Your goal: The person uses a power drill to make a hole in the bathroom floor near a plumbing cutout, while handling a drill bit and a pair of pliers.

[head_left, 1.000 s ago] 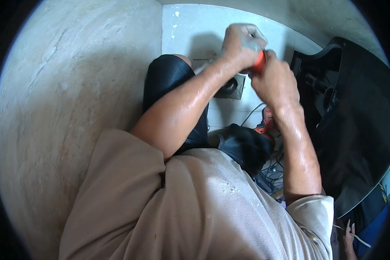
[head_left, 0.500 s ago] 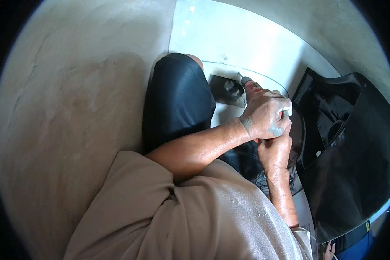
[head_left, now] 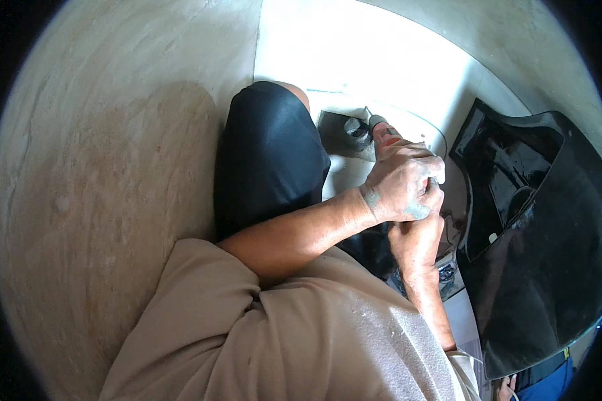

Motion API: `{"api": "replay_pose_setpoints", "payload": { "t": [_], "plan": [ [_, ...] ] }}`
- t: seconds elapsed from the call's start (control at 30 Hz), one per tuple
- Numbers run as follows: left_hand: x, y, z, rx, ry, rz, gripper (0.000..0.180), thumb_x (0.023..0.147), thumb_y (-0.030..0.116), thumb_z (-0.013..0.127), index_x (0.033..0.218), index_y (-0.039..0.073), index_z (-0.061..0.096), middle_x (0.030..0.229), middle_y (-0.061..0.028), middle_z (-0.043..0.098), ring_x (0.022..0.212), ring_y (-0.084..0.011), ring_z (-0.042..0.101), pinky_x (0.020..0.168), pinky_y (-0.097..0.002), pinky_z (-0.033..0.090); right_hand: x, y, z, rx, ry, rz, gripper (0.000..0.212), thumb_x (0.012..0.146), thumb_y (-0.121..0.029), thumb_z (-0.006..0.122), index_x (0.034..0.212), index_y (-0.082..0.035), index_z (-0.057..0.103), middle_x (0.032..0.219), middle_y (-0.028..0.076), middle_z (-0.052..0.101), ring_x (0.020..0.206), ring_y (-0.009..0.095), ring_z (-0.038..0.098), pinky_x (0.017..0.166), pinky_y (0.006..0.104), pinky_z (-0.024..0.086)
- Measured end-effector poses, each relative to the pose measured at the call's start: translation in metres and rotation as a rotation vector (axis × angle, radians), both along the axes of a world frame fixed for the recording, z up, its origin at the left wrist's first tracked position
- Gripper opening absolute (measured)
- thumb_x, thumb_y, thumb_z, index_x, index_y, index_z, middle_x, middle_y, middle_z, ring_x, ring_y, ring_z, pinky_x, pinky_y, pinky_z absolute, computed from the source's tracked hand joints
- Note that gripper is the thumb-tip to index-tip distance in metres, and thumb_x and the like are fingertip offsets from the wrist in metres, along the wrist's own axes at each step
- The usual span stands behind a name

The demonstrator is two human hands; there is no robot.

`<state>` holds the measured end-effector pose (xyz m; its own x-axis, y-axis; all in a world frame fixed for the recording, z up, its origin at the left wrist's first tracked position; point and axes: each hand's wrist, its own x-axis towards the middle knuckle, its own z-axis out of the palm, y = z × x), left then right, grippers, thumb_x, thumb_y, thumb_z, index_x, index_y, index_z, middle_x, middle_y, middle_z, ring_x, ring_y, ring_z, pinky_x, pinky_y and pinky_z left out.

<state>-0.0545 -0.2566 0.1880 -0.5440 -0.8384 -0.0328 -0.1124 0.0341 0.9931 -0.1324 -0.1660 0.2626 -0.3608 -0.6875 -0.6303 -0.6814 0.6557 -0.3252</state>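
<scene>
A red power drill [head_left: 385,134] with a grey collar and a thin bit is gripped in both my hands. My left hand [head_left: 405,180] wraps over its body from above, with grey dust smeared on the back of the hand and wrist. Just behind and below it, my right hand [head_left: 418,239] is closed around the rear part, mostly covered by the left. The bit [head_left: 367,111] points away from me over the white floor [head_left: 301,40], beside a round grey pipe end [head_left: 356,130] in a dark square recess [head_left: 331,137]. Whether the tip touches anything I cannot tell.
A large glossy black moulded shell [head_left: 548,240] stands close on the right. My bent knee [head_left: 271,154] is left of the recess, beside a beige wall [head_left: 114,167]. Cables [head_left: 446,273] lie by my right forearm. Another person's hand [head_left: 507,386] shows at bottom right.
My hands and the drill have shifted slightly left in the picture, along with the view. The white floor looks brighter. Both hands keep their grip.
</scene>
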Motion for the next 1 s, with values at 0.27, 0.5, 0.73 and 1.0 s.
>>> {"api": "replay_pose_setpoints", "payload": {
  "t": [0.27,0.5,0.73,1.0],
  "plan": [
    [-0.002,-0.002,-0.005,-0.068,0.046,-0.014,0.01,0.069,0.014,0.074,0.072,0.012,0.065,0.071,-0.0065,0.064,0.072,-0.0271,0.066,0.074,-0.0435,0.049,0.004,0.001,-0.003,-0.129,0.005,-0.02,0.073,0.079,0.0,0.074,0.141,0.01,0.039,0.103,0.031,0.067,0.09,0.05,0.071,0.08,0.0528,0.058],
    [0.008,-0.005,0.0,-0.063,0.102,-0.004,0.01,0.07,0.01,0.072,0.072,0.01,0.062,0.068,-0.0073,0.06,0.067,-0.0279,0.062,0.07,-0.0428,0.047,0.017,0.003,-0.001,-0.071,0.011,-0.067,0.065,0.078,0.0,0.073,0.136,0.007,0.043,0.108,0.031,0.062,0.086,0.052,0.068,0.08,0.0542,0.057],
    [0.017,-0.017,-0.003,-0.041,0.078,0.034,0.006,0.073,0.004,0.063,0.076,0.008,0.065,0.067,-0.0079,0.057,0.059,-0.0279,0.056,0.062,-0.039,0.048,0.018,-0.005,-0.002,0.132,-0.035,-0.121,0.068,0.079,0.001,0.07,0.139,0.006,0.039,0.102,0.033,0.066,0.09,0.053,0.068,0.079,0.0547,0.056],
    [0.002,-0.017,0.002,-0.045,0.006,-0.135,0.004,0.071,0.016,0.068,0.071,0.013,0.065,0.069,-0.0055,0.062,0.071,-0.0288,0.063,0.08,-0.0461,0.042,0.021,-0.003,-0.002,-0.075,-0.063,-0.312,0.075,0.081,0.002,0.074,0.145,0.007,0.036,0.105,0.03,0.071,0.103,0.047,0.072,0.089,0.0456,0.057]
  ]
}}
